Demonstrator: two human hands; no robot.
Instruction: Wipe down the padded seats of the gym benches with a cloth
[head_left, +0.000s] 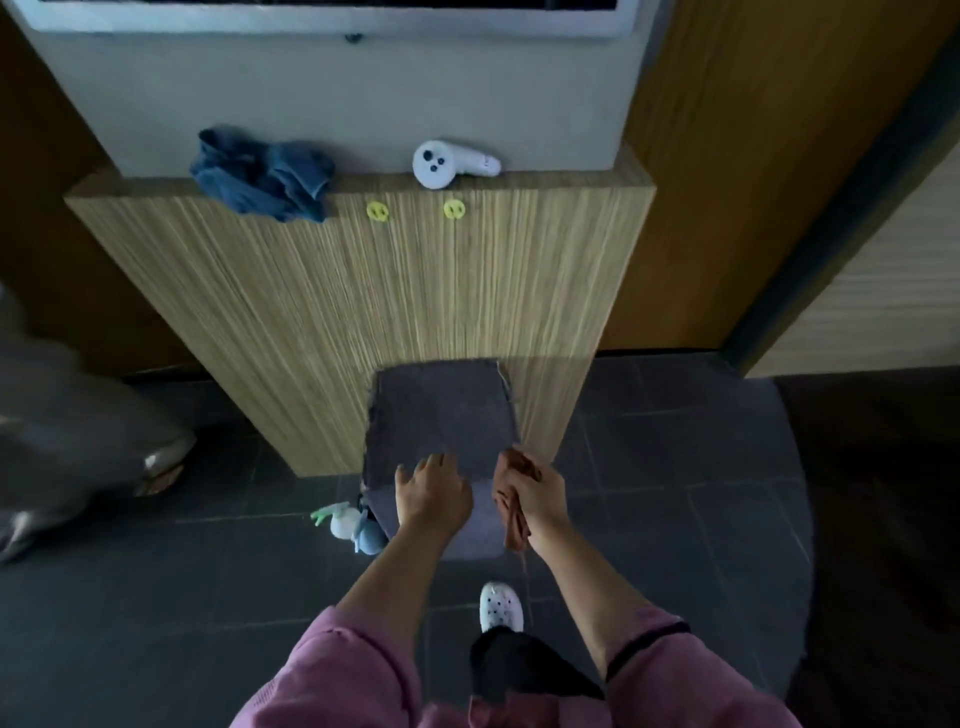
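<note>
A grey padded stool seat stands on the floor against a wooden cabinet, right in front of me. My left hand rests on the near part of the seat with its fingers fairly straight. At the seat's right near corner my right hand grips a reddish-brown cloth. The bunched cloth hangs down the stool's right side.
The wooden cabinet carries a crumpled blue cloth and a white controller on its top. A spray bottle lies on the dark tiled floor left of the stool. Another person's feet are at the left. My white shoe is below.
</note>
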